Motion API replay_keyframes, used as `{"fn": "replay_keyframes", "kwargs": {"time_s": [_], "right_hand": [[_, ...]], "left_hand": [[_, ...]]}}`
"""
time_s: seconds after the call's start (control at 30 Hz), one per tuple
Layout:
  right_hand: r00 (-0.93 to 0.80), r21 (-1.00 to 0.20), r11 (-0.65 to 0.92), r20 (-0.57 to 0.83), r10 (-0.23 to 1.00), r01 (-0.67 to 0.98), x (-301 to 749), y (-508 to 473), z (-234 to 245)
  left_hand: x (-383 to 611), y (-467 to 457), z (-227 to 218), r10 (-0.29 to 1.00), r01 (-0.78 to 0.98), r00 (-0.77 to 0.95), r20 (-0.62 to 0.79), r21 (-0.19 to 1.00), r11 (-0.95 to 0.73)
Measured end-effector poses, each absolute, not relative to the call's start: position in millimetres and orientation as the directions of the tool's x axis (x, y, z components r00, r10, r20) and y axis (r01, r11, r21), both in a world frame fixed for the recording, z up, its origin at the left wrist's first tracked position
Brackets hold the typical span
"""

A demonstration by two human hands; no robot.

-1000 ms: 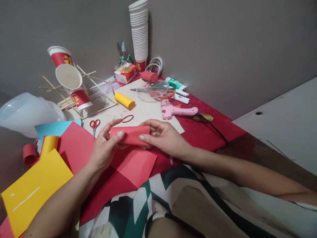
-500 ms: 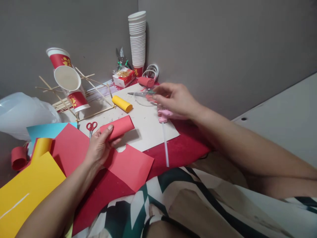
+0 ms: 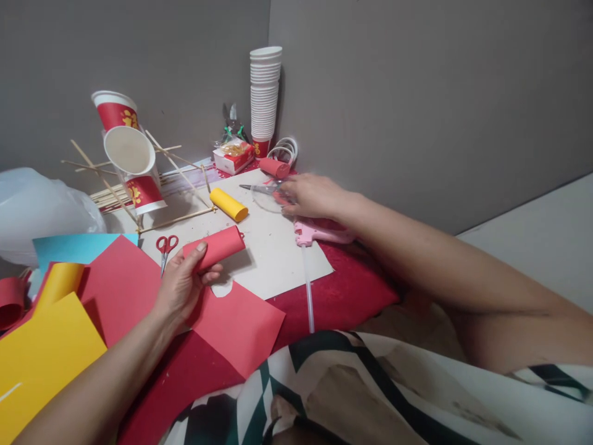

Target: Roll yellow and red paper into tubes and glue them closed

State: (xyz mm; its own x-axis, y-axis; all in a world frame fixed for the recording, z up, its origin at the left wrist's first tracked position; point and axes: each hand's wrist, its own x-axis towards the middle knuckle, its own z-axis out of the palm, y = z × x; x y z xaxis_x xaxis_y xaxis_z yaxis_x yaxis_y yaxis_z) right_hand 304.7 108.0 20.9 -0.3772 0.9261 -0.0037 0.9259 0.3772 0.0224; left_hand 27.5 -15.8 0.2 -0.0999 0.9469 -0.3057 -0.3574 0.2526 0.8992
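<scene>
A rolled tube of red paper [image 3: 217,247] is in my left hand [image 3: 183,278], the thumb on top and the fingers curled beneath. My right hand [image 3: 317,196] is palm down over the handle end of a pair of scissors [image 3: 254,187], its fingers bent around that end. The blades point left, and the handles are mostly hidden. Beneath the scissors is a round clear plastic piece [image 3: 264,201]. Just below my right hand lies a pink glue gun [image 3: 319,232] with a clear glue stick [image 3: 309,296] protruding toward me.
A yellow paper tube [image 3: 229,205] lies on the white board [image 3: 273,266]. Small red-handled scissors [image 3: 167,244] and red paper [image 3: 245,327] are near my left hand. Behind stand a stick frame with paper cups [image 3: 130,151], a small box [image 3: 233,157] and a tall cup stack [image 3: 264,99].
My right hand has lowered and flattened over the scissors' handle end. The scissors keep their place on the board. My left hand still holds the red tube, slightly turned. The view has shifted.
</scene>
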Motion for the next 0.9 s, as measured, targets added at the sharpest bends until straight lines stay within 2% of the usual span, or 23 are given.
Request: {"fn": "replay_keyframes", "kwargs": {"time_s": [0.3, 0.53, 0.67, 0.77, 0.9], "right_hand": [[-0.417, 0.093, 0.408, 0.104, 0.903, 0.908, 290.0, 109.6, 17.0], [-0.440, 0.035, 0.440, 0.138, 0.887, 0.897, 273.9, 124.7, 10.9], [-0.452, -0.036, 0.460, 0.131, 0.882, 0.887, 283.4, 142.6, 13.5], [-0.376, -0.048, 0.383, 0.108, 0.920, 0.922, 302.7, 150.8, 21.7], [-0.285, -0.039, 0.284, -0.036, 0.958, 0.958, 328.5, 153.1, 28.8]], "left_hand": [[25.5, -15.1, -10.2, 0.951, -0.355, -0.058, -0.302, 0.897, 0.263], [23.8, -15.1, -13.4, 0.953, -0.353, -0.037, -0.302, 0.896, 0.270], [22.2, -14.7, -15.6, 0.958, -0.356, -0.029, -0.284, 0.899, 0.256], [21.8, -13.7, -17.5, 0.958, -0.371, -0.033, -0.283, 0.894, 0.252], [19.6, -9.9, -14.5, 0.949, -0.411, -0.069, -0.307, 0.876, 0.253]]}}
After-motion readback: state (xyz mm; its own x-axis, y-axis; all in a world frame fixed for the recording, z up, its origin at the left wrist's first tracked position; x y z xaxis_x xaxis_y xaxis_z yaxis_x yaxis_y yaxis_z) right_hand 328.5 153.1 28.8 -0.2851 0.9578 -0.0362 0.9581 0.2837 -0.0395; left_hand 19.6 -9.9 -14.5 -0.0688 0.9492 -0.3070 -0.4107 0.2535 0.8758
